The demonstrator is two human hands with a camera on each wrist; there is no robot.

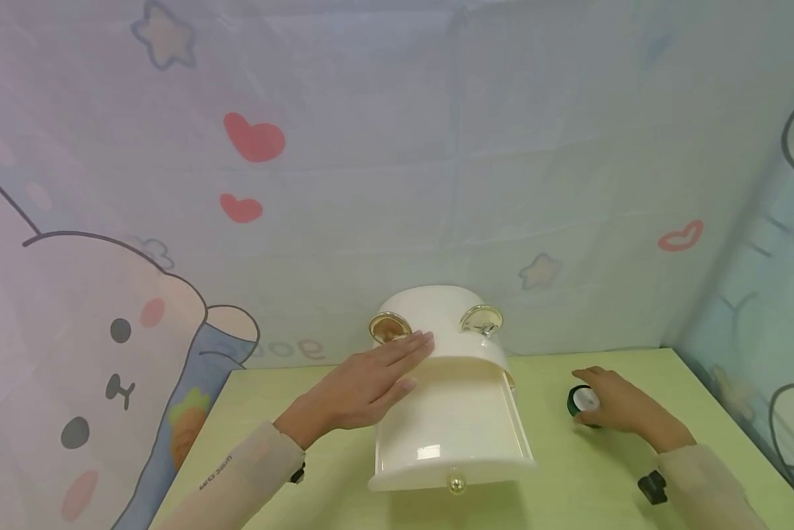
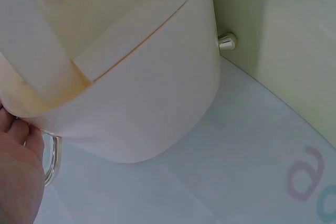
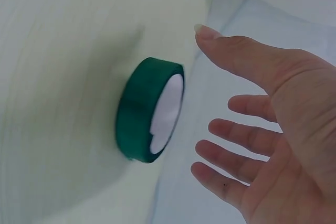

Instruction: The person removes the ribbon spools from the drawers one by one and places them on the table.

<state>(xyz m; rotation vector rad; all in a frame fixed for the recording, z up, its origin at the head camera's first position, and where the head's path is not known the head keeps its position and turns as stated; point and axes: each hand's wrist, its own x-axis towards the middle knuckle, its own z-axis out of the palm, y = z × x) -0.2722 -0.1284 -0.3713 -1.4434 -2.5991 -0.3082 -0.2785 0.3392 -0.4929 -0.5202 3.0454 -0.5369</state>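
A white storage box (image 1: 436,309) with a rounded back stands on the table, its drawer (image 1: 449,419) pulled out toward me. The drawer has a round gold knob (image 1: 457,483) in front. My left hand (image 1: 363,386) rests across the box's top front edge, fingers straight. In the left wrist view, the left fingertips (image 2: 20,129) lie at the rim beside a gold loop (image 2: 53,161). To the right of the box lies a roll of green ribbon (image 3: 139,108) with a white centre. Over it reaches my right hand (image 1: 618,401), its thumb and fingers spread and apart from the roll.
Two gold-rimmed round pieces (image 1: 481,320) stand on top of the box. The pale green table (image 1: 549,471) meets a printed cloth backdrop (image 1: 383,184) behind the box. Another cloth panel (image 1: 761,309) borders the table's right edge. Below the box's side sticks out a small gold foot (image 2: 227,41).
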